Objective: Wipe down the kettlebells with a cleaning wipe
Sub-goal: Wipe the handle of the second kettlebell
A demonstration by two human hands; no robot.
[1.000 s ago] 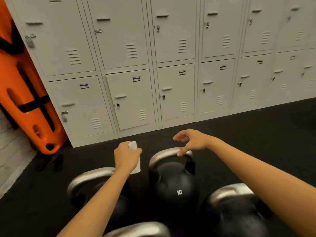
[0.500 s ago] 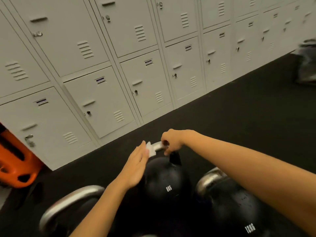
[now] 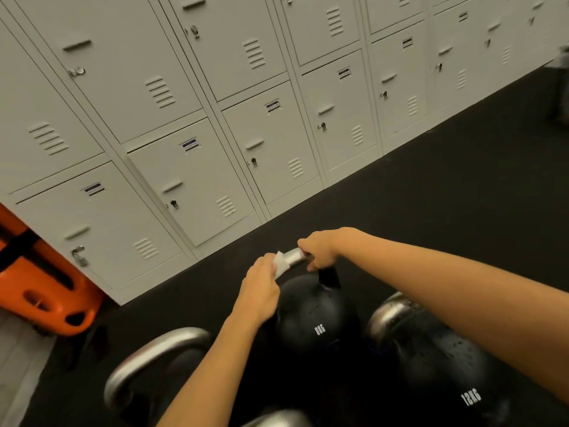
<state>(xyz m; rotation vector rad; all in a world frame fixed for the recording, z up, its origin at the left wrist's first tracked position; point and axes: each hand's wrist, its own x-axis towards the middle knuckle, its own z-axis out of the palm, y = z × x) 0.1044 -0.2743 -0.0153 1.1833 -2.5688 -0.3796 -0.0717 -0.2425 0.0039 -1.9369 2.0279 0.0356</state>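
Right hand (image 3: 318, 249) clenched around the silver steel handle (image 3: 292, 257) of a black round 8 kg kettlebell (image 3: 314, 315) on dark rubber floor (image 3: 431, 211), left hand (image 3: 261, 288) pinching a white cleaning wipe (image 3: 281, 265) against that handle, beside grey metal lockers (image 3: 191, 180)

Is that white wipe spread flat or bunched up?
Bunched: the white cleaning wipe is folded against the 8 kg black kettlebell's steel handle, pinched by the left hand.

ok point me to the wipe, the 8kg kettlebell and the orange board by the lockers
wipe (image 3: 281, 264), head view, on the white fold beside the left hand's fingers
8kg kettlebell (image 3: 311, 312), head view, on the black ball above its label
orange board (image 3: 46, 291), head view, on its lower orange face
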